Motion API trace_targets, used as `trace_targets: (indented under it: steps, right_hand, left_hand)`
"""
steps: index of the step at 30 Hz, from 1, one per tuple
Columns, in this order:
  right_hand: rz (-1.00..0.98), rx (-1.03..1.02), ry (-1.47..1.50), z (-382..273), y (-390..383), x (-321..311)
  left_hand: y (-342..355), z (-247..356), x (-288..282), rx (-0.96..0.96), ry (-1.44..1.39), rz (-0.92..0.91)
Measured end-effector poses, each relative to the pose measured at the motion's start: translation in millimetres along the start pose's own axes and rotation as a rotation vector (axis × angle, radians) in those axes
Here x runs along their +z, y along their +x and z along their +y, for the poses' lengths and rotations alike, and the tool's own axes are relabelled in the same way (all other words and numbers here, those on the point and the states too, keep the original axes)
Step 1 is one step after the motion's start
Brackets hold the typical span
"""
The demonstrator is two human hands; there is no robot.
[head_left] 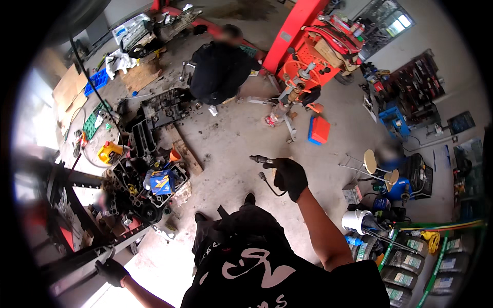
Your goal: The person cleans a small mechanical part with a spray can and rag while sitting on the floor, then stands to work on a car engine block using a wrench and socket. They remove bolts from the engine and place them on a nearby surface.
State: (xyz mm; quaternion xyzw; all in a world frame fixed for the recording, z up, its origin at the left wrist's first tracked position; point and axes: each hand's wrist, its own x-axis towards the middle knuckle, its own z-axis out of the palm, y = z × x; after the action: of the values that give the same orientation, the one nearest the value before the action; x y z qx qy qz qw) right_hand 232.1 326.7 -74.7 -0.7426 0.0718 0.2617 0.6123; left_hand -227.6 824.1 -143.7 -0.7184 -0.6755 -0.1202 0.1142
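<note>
My right hand, in a black glove, is raised in front of my body and closed around a dark sensor with a narrow metal tip pointing left. From below the same hand hangs a short black cable that curls up to a small plug. Low at the left, my gloved left hand is closed beside a grey metal beam. A metal piece with a forked end, like an open-end wrench, sticks up from its fingers. The grip itself is partly hidden.
Engine parts, a yellow jug and a blue box crowd the left floor. A person in black bends by a red lift post. An orange-and-blue case, folding stools, a white bucket and racked tires stand right.
</note>
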Motion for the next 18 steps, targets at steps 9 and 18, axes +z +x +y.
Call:
trace_targets:
  steps: [9,18]
  right_hand:
    - [-0.004,-0.120,-0.013,54.5,62.1,-153.0]
    - [0.015,-0.040,0.096,47.6,131.3,-211.9]
  left_hand:
    - [-172.6,107.2,-4.5,-0.046,-0.160,-0.266]
    - [-335.5,110.6,79.2,0.681,-0.014,-1.049]
